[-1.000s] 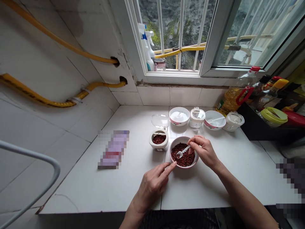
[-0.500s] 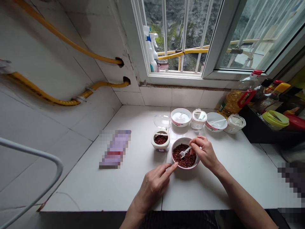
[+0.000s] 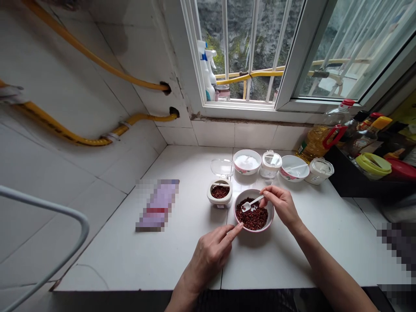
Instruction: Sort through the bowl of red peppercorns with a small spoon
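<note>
My right hand [image 3: 280, 207] pinches the handle of a small white plastic spoon [image 3: 251, 203] between thumb and fingertips. The spoon's scoop end hangs over dark red peppercorns [image 3: 255, 220] in a white bowl [image 3: 271, 216] with a pinkish rim. My left hand [image 3: 212, 249] rests on the counter side of this bowl, its forefinger stretched to the near left rim and its other fingers loosely bent, holding nothing. Just left of the bowl stands a white seasoning jar [image 3: 219, 200], its clear lid [image 3: 222, 168] flipped up, with more peppercorns inside.
Behind are a floral bowl of white grains [image 3: 247, 164], a lidded jar [image 3: 271, 164], a second floral bowl [image 3: 294, 169] with a spoon, and another jar [image 3: 320, 170]. An oil bottle [image 3: 321, 134] and a black rack [image 3: 351, 177] stand right. A blurred purple packet [image 3: 159, 206] lies left.
The spoon has shifted slightly left and turned, with more of its handle showing. My left forefinger stays at the bowl's rim. The camera view has moved slightly.
</note>
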`<state>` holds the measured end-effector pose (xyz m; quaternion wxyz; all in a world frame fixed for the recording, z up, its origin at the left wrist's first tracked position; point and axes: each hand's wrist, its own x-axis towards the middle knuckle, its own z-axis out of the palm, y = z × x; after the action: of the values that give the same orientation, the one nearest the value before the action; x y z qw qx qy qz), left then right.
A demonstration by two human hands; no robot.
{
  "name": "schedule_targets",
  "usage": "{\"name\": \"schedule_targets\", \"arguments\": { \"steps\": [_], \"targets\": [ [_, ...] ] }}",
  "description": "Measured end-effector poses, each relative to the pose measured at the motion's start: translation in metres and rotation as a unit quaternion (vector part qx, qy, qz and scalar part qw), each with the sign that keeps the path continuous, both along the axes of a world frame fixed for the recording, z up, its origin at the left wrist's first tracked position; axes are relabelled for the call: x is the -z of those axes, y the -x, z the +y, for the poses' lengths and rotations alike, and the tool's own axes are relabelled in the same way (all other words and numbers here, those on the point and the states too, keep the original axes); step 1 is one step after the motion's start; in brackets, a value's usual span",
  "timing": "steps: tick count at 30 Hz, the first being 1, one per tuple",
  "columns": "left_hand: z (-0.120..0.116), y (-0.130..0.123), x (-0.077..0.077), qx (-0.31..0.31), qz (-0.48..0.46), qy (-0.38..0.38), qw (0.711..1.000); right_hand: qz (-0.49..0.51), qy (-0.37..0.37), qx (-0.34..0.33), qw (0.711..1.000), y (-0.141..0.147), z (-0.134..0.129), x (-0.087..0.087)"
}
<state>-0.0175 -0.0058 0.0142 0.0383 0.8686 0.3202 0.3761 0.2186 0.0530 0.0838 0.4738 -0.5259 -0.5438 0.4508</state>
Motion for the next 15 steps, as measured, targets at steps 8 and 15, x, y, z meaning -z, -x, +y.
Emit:
{"name": "schedule_targets", "arguments": {
  "steps": [8, 15],
  "targets": [
    [0.001, -0.001, 0.001, -0.001, 0.005, -0.003, 1.000, -0.028, -0.167, 0.004, 0.985, 0.031, -0.002, -0.006],
    [0.001, -0.002, 0.000, -0.003, 0.002, -0.006, 1.000, -0.224, -0.404, -0.037, 0.886, 0.039, -0.004, -0.006]
  ]
}}
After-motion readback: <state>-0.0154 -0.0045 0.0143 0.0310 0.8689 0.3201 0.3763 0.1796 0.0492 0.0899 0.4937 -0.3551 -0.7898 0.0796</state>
